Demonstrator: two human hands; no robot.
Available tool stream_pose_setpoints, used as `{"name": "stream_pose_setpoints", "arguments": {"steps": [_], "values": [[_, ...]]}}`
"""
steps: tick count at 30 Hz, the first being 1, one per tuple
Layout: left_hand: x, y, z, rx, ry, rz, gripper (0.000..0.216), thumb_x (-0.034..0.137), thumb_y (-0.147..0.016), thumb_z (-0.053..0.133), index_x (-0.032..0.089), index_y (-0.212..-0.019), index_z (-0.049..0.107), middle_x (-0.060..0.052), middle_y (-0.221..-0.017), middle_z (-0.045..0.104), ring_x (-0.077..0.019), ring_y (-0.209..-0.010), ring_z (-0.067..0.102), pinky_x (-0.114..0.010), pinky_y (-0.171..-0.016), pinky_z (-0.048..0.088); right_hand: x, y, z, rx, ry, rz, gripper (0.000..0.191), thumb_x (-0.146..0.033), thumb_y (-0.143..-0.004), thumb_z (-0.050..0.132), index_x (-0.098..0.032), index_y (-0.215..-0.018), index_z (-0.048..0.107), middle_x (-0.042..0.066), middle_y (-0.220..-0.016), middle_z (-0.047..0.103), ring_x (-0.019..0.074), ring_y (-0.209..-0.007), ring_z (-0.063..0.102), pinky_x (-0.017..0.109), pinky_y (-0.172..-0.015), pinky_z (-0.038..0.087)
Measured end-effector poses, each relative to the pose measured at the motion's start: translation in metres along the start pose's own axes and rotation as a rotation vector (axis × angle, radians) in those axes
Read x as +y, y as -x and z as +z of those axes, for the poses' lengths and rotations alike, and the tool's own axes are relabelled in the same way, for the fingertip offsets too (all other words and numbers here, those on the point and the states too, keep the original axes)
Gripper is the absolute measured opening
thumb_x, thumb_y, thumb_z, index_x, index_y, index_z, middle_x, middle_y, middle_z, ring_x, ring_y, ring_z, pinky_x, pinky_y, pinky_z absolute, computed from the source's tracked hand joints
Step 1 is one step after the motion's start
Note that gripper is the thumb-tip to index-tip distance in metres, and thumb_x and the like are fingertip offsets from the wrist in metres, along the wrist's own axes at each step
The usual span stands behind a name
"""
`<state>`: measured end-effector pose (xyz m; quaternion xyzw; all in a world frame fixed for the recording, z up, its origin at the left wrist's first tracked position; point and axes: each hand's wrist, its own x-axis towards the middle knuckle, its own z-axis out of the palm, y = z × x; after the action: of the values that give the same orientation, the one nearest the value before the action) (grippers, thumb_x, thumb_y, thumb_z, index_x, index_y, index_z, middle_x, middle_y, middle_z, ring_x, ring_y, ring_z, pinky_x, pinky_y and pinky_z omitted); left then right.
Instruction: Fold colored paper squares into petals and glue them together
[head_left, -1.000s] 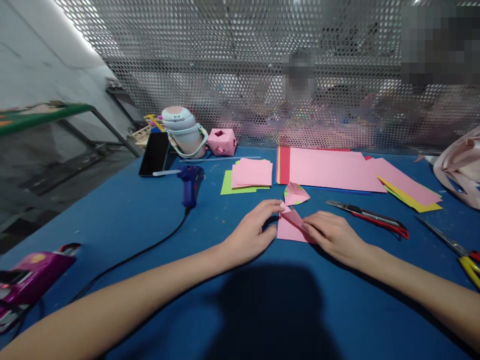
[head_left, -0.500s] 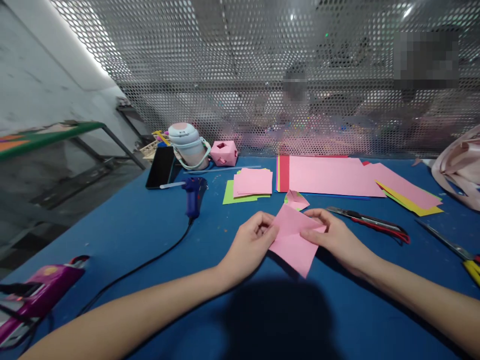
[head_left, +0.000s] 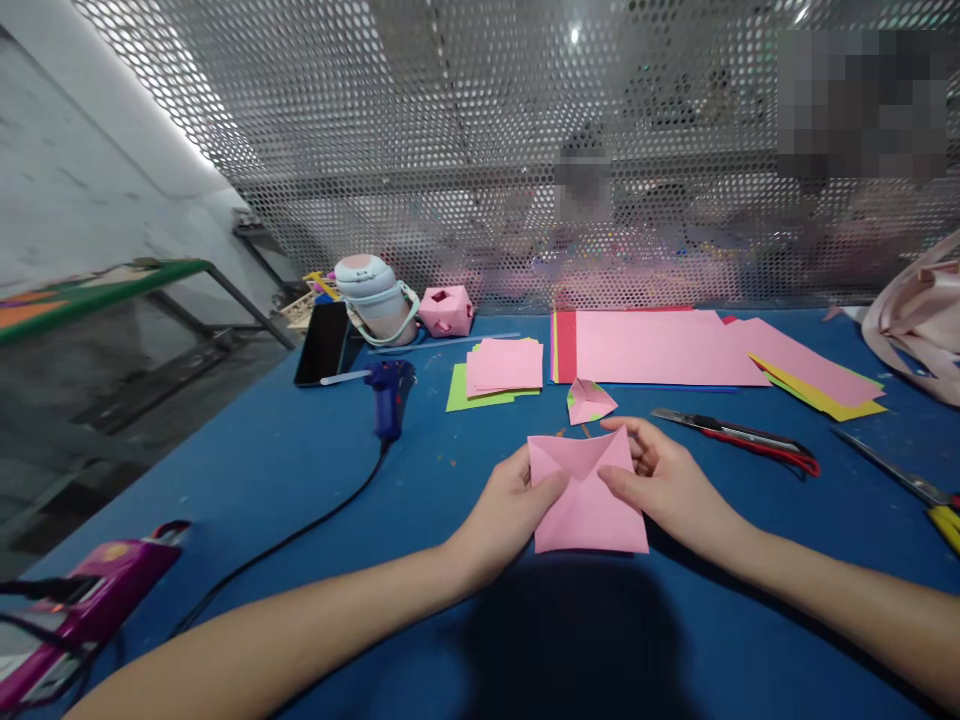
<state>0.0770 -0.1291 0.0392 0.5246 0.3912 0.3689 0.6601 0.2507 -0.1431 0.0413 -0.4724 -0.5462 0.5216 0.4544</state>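
A square of pink paper point(head_left: 589, 520) with crease lines is held just above the blue table, its upper edge dipping in the middle. My left hand point(head_left: 517, 500) grips its left side, thumb on the front and fingers behind. On the right side my right hand point(head_left: 664, 480) pinches it the same way, its index finger stretched along the upper corner. Just beyond the sheet lies a small folded paper piece point(head_left: 589, 402), pink with green parts. A stack of pink squares point(head_left: 504, 367) rests farther back, on green paper.
Right of my hands lie a box cutter point(head_left: 739, 437) and scissors point(head_left: 900, 468). Long coloured sheets point(head_left: 667, 347) lie at the back. To the left are a blue glue gun point(head_left: 388, 400), a phone point(head_left: 322, 343), a bottle point(head_left: 379, 300), a pink paper cube point(head_left: 446, 312) and a purple power strip point(head_left: 90, 610).
The pink paper has turned from a diamond position to one with its edges level and upright. Both hands have shifted their grip around it. The folded piece behind is now fully visible.
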Motion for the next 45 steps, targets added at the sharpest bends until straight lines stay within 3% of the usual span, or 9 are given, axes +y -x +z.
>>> {"name": "stream_pose_setpoints", "arguments": {"steps": [3,7,15,24,29,34,40,45], "values": [[-0.003,-0.001,-0.001,0.012,0.055,-0.022,0.022,0.014,-0.072,0.057,0.014,-0.094,0.054,-0.003,-0.090,0.065,-0.0173,-0.084,0.061,-0.032,-0.080,0.047,0.000,0.002,0.000,0.011,0.040,-0.012,0.037,-0.019,-0.072,0.058,-0.019,-0.108,0.046,0.005,-0.098,0.063,0.0152,-0.084,0.063,0.026,-0.065,0.051],[-0.006,-0.001,-0.001,0.040,0.171,-0.082,0.015,0.009,-0.067,0.057,0.016,-0.079,0.050,0.003,-0.070,0.059,-0.0120,-0.067,0.058,-0.023,-0.064,0.046,0.000,0.001,-0.001,-0.006,0.039,-0.028,0.035,-0.019,-0.072,0.058,-0.019,-0.106,0.047,0.005,-0.097,0.063,0.0162,-0.088,0.062,0.028,-0.070,0.051],[-0.003,0.002,0.003,0.025,0.285,-0.113,0.017,0.009,-0.069,0.055,0.014,-0.085,0.053,0.001,-0.072,0.061,-0.0115,-0.065,0.057,-0.023,-0.064,0.044,0.006,0.006,0.002,-0.032,0.198,0.007,0.037,-0.018,-0.076,0.054,-0.021,-0.112,0.047,0.002,-0.091,0.062,0.0162,-0.079,0.061,0.028,-0.065,0.049],[-0.004,0.001,0.000,0.029,0.262,-0.150,0.016,0.007,-0.064,0.059,0.014,-0.076,0.051,0.003,-0.065,0.057,-0.0090,-0.061,0.053,-0.020,-0.060,0.039,0.003,0.006,-0.001,-0.025,0.164,-0.053,0.033,-0.018,-0.077,0.054,-0.020,-0.109,0.048,0.006,-0.101,0.063,0.0177,-0.089,0.061,0.028,-0.070,0.050],[-0.003,0.000,-0.002,0.016,0.267,-0.180,0.015,0.008,-0.064,0.060,0.014,-0.072,0.048,0.003,-0.064,0.054,-0.0089,-0.061,0.051,-0.020,-0.059,0.037,-0.005,0.002,-0.003,-0.094,0.041,-0.034,0.029,-0.017,-0.077,0.054,-0.020,-0.105,0.050,0.005,-0.099,0.065,0.0168,-0.086,0.063,0.029,-0.071,0.051],[-0.006,0.001,-0.003,0.009,0.175,-0.174,0.016,0.005,-0.062,0.055,0.015,-0.065,0.044,0.007,-0.057,0.044,-0.0048,-0.054,0.040,-0.016,-0.052,0.028,-0.011,0.000,-0.003,-0.095,0.068,-0.019,0.030,-0.015,-0.076,0.054,-0.019,-0.105,0.053,0.004,-0.094,0.067,0.0153,-0.080,0.064,0.026,-0.066,0.050],[-0.007,0.002,-0.002,0.013,0.134,-0.160,0.014,0.005,-0.064,0.055,0.015,-0.068,0.047,0.007,-0.059,0.048,-0.0055,-0.056,0.044,-0.016,-0.052,0.032,-0.008,0.005,-0.002,-0.084,0.086,-0.023,0.029,-0.017,-0.076,0.055,-0.019,-0.104,0.054,0.003,-0.093,0.066,0.0146,-0.079,0.063,0.025,-0.066,0.049],[-0.004,0.003,-0.001,0.064,0.169,-0.106,0.024,0.013,-0.068,0.063,0.015,-0.089,0.052,-0.001,-0.083,0.061,-0.0144,-0.076,0.057,-0.024,-0.068,0.044,-0.003,0.007,-0.001,-0.054,0.127,0.015,0.015,-0.025,-0.079,0.054,-0.017,-0.092,0.056,0.002,-0.084,0.065,0.0151,-0.074,0.060,0.025,-0.061,0.047]]}}
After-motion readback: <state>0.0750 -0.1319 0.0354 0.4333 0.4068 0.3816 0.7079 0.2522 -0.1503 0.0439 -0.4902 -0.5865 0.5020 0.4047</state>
